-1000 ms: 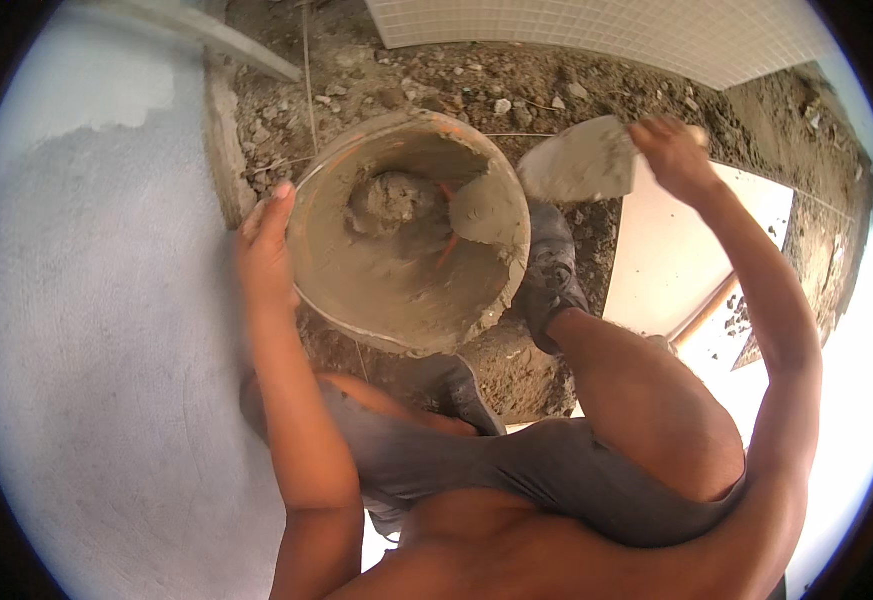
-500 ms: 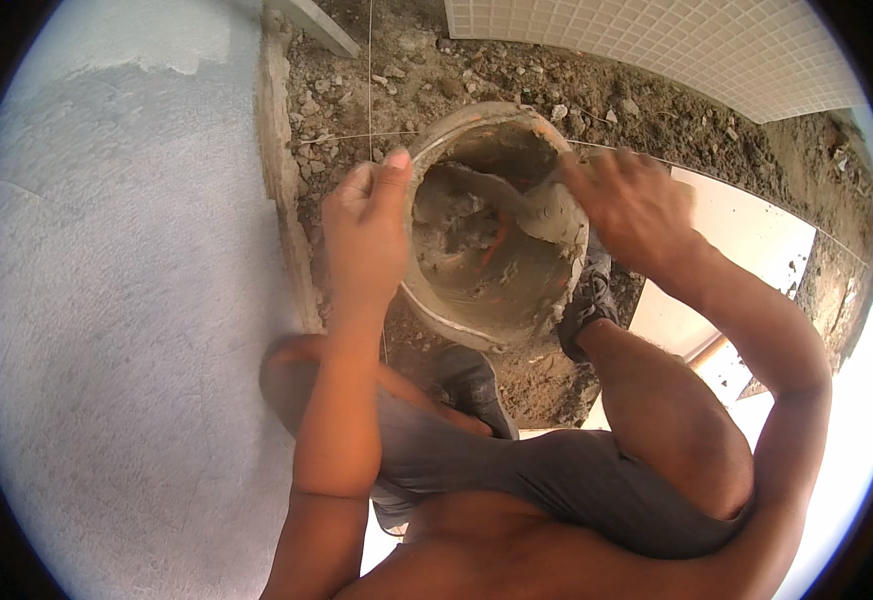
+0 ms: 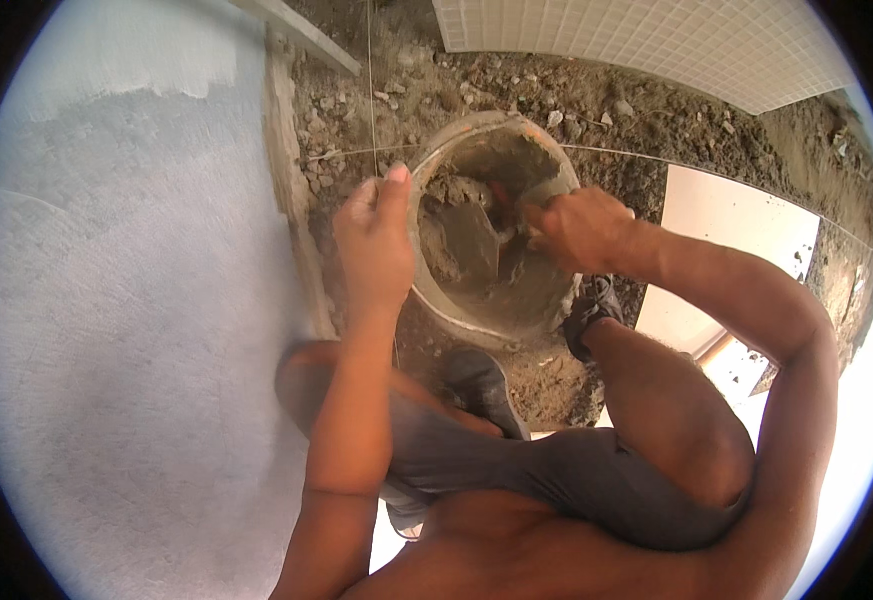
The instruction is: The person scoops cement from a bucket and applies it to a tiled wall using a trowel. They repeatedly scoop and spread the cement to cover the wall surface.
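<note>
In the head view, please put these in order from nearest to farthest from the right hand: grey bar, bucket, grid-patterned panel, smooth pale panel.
Measured from the right hand:
1. Bucket: the hand is at its right rim.
2. Smooth pale panel: to the right.
3. Grid-patterned panel: at the top.
4. Grey bar: upper left.

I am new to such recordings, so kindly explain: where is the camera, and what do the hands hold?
There is no machine, only a person's bare hands. A head-worn wide camera looks down, so straight edges bend. The right hand grips a trowel, its flat blade inside a bucket with wet grey mix. The left hand is at the bucket's left rim; how firmly it grips is unclear. Around are stony soil and a white grid-patterned panel.
</note>
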### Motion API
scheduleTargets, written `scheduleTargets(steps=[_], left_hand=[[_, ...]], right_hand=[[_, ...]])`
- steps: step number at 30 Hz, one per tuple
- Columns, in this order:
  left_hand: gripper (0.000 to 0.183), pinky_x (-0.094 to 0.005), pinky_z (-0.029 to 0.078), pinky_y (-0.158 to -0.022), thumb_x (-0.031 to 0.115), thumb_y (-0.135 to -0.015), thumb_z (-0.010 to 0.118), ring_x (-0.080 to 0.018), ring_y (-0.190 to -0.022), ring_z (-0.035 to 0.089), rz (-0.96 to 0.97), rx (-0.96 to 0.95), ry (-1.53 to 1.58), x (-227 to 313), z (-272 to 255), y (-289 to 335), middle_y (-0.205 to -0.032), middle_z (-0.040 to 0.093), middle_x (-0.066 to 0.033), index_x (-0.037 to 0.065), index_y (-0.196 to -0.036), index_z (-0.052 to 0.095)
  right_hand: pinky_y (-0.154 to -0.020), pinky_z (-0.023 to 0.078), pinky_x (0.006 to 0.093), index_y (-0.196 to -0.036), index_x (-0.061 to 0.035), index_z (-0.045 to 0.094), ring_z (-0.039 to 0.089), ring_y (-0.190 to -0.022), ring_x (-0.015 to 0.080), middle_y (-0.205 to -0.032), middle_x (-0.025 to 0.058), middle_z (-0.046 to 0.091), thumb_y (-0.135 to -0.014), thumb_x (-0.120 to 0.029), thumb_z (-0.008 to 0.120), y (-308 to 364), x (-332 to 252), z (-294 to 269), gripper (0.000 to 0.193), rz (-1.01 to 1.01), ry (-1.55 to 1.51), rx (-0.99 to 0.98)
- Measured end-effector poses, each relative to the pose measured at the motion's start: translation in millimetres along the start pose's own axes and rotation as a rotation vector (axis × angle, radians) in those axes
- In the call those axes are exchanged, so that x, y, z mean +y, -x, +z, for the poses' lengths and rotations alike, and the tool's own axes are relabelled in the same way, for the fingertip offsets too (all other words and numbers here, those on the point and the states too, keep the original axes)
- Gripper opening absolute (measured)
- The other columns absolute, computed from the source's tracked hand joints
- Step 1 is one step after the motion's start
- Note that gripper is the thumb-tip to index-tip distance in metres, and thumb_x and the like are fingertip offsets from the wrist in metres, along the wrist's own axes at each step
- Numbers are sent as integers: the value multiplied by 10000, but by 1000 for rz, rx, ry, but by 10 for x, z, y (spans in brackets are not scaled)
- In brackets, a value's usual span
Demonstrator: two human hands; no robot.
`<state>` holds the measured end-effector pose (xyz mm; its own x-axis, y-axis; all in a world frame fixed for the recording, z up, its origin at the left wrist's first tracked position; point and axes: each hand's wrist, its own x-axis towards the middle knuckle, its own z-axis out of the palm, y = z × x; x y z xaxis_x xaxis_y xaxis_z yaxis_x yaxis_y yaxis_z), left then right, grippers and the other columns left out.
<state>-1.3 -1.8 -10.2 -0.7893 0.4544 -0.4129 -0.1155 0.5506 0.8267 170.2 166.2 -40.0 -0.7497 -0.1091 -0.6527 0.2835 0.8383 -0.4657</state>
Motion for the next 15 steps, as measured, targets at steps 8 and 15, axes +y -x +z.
scheduleTargets(steps=[8, 15], left_hand=[[432, -350, 360, -627, 344, -966, 558, -155, -657, 408, -81, 5, 40, 28, -57, -54, -657, 453, -42, -28, -748, 537], [456, -377, 412, -721, 362, -962, 560, -193, -736, 490, -17, -13, -3, -21, -80, -58, -746, 568, -118, -84, -881, 608]], right_hand=[[-691, 525, 478, -1106, -34, 610, 667, -778, 414, -787, 228, 666, -871, -275, 670, 609, 273, -17, 342, -20, -465, 158], [-632, 505, 468, -1092, -27, 565, 636, -735, 412, -804, 185, 627, -813, -163, 731, 1033, 619, -659, 352, 163, -204, 683]])
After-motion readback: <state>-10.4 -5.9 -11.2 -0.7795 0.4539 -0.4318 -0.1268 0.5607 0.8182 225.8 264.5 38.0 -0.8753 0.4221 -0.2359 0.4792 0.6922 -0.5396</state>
